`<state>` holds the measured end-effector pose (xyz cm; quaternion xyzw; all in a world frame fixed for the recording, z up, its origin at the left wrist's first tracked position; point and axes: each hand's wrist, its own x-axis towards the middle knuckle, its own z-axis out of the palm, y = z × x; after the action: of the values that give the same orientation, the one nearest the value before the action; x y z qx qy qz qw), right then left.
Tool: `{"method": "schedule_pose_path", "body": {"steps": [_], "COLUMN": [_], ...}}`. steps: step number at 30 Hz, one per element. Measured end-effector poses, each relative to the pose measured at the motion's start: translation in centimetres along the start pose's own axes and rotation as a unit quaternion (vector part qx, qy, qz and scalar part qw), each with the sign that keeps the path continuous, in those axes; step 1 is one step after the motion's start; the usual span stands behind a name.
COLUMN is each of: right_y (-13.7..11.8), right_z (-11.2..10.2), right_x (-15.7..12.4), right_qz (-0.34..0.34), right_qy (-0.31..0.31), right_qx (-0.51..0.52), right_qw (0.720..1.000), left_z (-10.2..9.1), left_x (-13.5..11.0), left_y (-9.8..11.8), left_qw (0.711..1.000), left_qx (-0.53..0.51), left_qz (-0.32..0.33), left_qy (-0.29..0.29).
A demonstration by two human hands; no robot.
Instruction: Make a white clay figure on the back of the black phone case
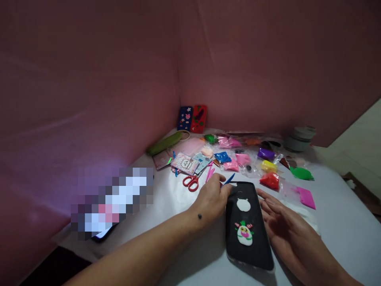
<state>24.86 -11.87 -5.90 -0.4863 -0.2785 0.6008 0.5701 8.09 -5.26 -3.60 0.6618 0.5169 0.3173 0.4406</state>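
A black phone case (248, 222) with a clear rim lies on the white table in front of me. On it are a white clay shape (243, 205) with two small ear-like points and, nearer me, a white clay figure (245, 235) with yellow, pink, green and red-striped parts. My left hand (212, 194) is closed at the case's upper left corner, pinching a blue clay tool (229, 180) whose pointed end sticks out. At the right edge of the case rests my right hand (290, 228), fingers stretched and loosely apart, holding nothing.
Red-handled scissors (191, 183), printed cards (186, 163) and a green pouch (165, 143) lie beyond my left hand. Bags of coloured clay, including a red one (270, 180), spread behind the case. A pixelated lit screen (116, 202) is at left. Pink walls enclose the back.
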Motion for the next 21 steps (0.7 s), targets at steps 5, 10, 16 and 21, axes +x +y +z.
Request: {"method": "schedule_pose_path", "body": {"steps": [5, 10, 16, 21], "right_y": [0.2, 0.2, -1.1, -2.4], "right_z": [0.0, 0.2, 0.3, 0.8], "right_x": [-0.5, -1.1, -1.1, -0.9], "right_qz": [-0.005, -0.006, -0.049, -0.054], "right_qy": [0.01, 0.054, 0.081, 0.072], "right_qx": [-0.049, -0.104, -0.215, -0.217], "right_qw": [0.999, 0.993, 0.972, 0.972], "left_z": [-0.1, 0.0, 0.0, 0.0], "left_x": [-0.2, -0.4, -0.6, -0.2], "left_y": [0.0, -0.2, -0.4, -0.6], "left_qw": [0.997, 0.988, 0.968, 0.959], "left_qx": [0.056, 0.125, 0.17, 0.203], "left_qz": [0.047, 0.093, 0.182, 0.199], "left_qy": [-0.003, 0.004, 0.02, 0.014]}}
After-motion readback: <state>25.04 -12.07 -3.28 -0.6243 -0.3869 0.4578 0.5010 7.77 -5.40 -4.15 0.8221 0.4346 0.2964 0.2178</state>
